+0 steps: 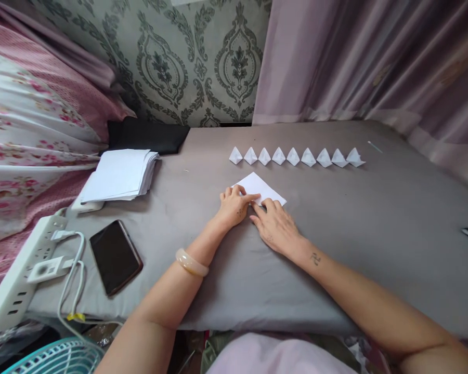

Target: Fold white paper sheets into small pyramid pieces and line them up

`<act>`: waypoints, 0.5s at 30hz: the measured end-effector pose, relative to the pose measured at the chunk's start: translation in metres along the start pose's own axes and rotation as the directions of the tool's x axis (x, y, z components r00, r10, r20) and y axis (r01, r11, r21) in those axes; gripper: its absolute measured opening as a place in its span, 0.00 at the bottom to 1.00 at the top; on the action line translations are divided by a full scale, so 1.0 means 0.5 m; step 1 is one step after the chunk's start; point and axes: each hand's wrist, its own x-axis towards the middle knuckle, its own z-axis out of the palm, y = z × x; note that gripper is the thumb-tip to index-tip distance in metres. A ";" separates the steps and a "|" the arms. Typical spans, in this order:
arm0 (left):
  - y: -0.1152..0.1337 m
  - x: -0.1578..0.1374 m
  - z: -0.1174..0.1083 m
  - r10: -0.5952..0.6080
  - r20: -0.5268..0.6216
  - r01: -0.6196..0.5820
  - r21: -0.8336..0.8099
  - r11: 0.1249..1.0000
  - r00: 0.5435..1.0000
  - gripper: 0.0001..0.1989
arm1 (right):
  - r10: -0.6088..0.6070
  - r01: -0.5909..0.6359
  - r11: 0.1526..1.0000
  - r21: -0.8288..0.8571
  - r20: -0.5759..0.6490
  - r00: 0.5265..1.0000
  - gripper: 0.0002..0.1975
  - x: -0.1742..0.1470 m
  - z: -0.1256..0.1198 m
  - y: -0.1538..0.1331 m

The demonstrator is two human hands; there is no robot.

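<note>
Paper lies on the bench, one corner pointing away, on the near side of a row of folded pieces. The left hand, loosely curled with index finger extended, and the right hand, half open, meet at its near edge; whether either pinches it cannot be told. The step, apparently creasing, is best done with edges aligned, one hand steadying, the other pressing outward.
</note>
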 end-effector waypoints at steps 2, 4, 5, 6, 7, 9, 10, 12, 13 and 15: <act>-0.002 0.001 0.002 -0.021 -0.023 0.021 0.004 1.000 1.000 0.20 | 0.012 -0.012 1.000 -0.019 0.002 1.000 0.24 -0.002 -0.004 0.001; -0.002 0.000 0.003 -0.051 -0.038 0.052 0.016 0.999 0.998 0.20 | 0.032 -0.032 0.999 -0.025 0.003 0.999 0.24 -0.006 -0.006 0.001; -0.001 -0.001 0.002 -0.065 -0.040 0.066 0.021 0.998 0.997 0.20 | 0.045 -0.045 0.999 -0.026 0.002 0.999 0.24 -0.008 -0.006 0.001; -0.001 -0.002 0.000 -0.075 -0.038 0.076 0.026 0.997 0.996 0.21 | 0.057 -0.057 0.998 -0.028 0.002 0.998 0.24 -0.012 -0.006 0.000; 0.000 -0.003 -0.001 -0.083 -0.033 0.084 0.028 0.996 0.996 0.21 | 0.069 -0.069 0.997 -0.031 0.002 0.998 0.24 -0.015 -0.006 0.000; -0.002 -0.004 -0.004 -0.098 -0.021 0.098 0.021 0.995 0.995 0.22 | 0.093 -0.093 0.995 -0.040 0.006 0.996 0.25 -0.023 -0.008 0.002; -0.005 -0.004 -0.005 -0.106 -0.021 0.107 0.007 0.994 0.994 0.21 | 0.105 -0.104 0.993 -0.046 0.009 0.994 0.25 -0.026 -0.009 0.004; -0.014 -0.003 -0.004 -0.132 -0.035 0.130 -0.047 0.990 0.991 0.22 | 0.122 -0.121 0.991 -0.056 0.015 0.992 0.25 -0.032 -0.012 0.008; -0.019 0.000 -0.003 -0.150 -0.050 0.146 -0.086 0.986 0.987 0.23 | 0.126 -0.125 0.990 -0.059 0.017 0.992 0.25 -0.033 -0.013 0.009; -0.028 0.007 -0.001 -0.204 -0.097 0.184 -0.179 0.966 0.974 0.24 | 0.122 -0.121 0.991 -0.062 0.017 0.992 0.25 -0.036 -0.014 0.012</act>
